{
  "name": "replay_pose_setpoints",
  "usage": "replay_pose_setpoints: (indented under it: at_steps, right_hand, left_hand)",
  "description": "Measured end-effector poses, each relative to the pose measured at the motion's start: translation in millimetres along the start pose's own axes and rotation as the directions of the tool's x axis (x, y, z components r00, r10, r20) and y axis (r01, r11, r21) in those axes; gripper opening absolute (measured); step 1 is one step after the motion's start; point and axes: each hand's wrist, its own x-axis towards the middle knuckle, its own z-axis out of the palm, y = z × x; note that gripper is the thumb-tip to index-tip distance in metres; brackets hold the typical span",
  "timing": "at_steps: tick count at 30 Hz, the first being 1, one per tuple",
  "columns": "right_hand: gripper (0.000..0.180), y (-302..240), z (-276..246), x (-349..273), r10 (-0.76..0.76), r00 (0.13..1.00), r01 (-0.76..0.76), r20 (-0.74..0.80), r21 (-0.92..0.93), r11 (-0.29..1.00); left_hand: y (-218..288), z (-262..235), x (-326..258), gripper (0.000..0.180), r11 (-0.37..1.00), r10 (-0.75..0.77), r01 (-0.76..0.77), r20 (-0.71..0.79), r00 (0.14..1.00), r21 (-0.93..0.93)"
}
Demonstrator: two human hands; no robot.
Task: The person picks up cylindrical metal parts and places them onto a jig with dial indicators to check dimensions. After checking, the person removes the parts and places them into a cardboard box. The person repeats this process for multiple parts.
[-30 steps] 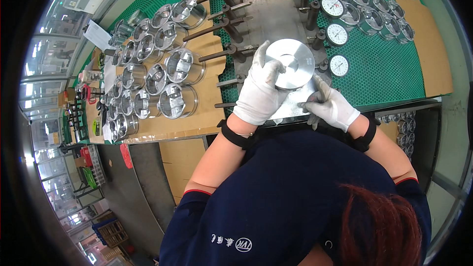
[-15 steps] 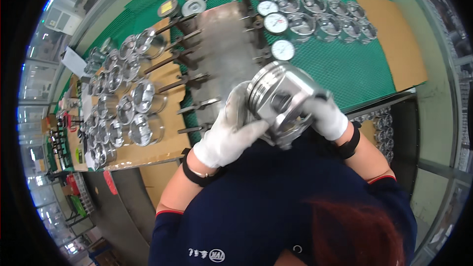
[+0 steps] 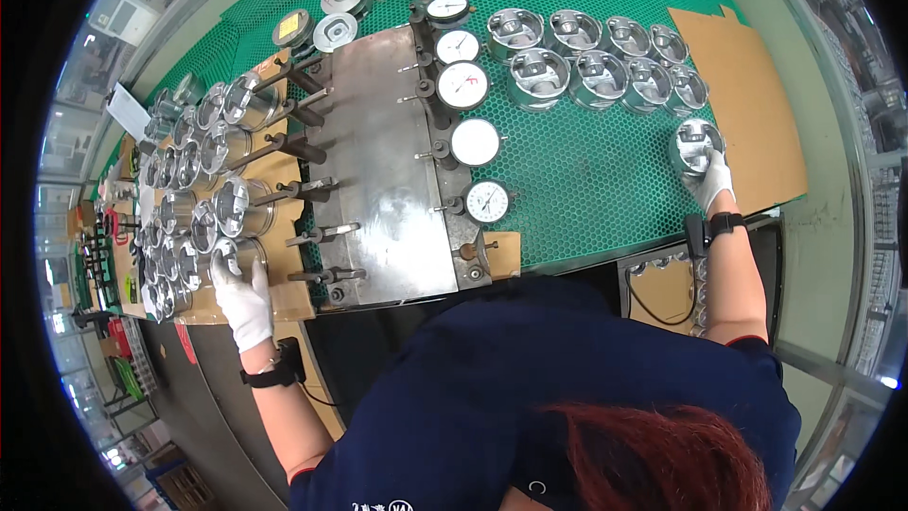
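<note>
So the bench here is covered in green honeycomb matting (image 3: 605,194), with a big flat steel plate (image 3: 388,180) running up it. Call that plate the middle of the clock. Dial gauges (image 3: 462,85) line its 3 o'clock edge, and dark posts with rods (image 3: 303,153) line the 9 o'clock edge.

Out at 3 o'clock, the gloved right hand (image 3: 709,185) has a snug grip on one shiny metal piston (image 3: 695,144), hollow end up, thumb over the rim. It's over the matting just beside a cardboard sheet (image 3: 761,123); can't tell if it's actually resting down or lifted a bit. Two neat rows of pistons (image 3: 598,80) sit at 2 o'clock.

Down between 7 and 8, the gloved left hand (image 3: 248,308) is at the nearest piston on that side (image 3: 250,251), thumb and fingers set apart. Can't tell if it's properly clamped on. More pistons (image 3: 227,147) crowd the brown card (image 3: 291,298) at 9 o'clock.
</note>
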Motion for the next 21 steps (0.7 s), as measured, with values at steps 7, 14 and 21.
replay_pose_setpoints:
  at_steps: [7, 14, 21]
  right_hand:
    - [0.044, 15, -14, 47, -0.189, 0.961, 0.237, -0.201, 0.252, 0.938]
    - [0.049, 42, 38, -52, -0.543, 0.827, 0.553, -0.147, 0.039, 0.832]
    - [0.039, 23, 166, -232, -0.603, 0.639, 0.709, 0.477, -0.061, 0.703]
  left_hand:
    - [-38, 16, 15, 0.053, 0.988, -0.025, -0.007, 0.207, 0.978, 0.157]
    - [-46, 20, 26, 0.045, 0.990, 0.074, -0.092, 0.156, 0.985, 0.107]
    - [-36, -52, 13, 0.050, 0.560, -0.337, 0.573, 0.467, 0.818, -0.598]
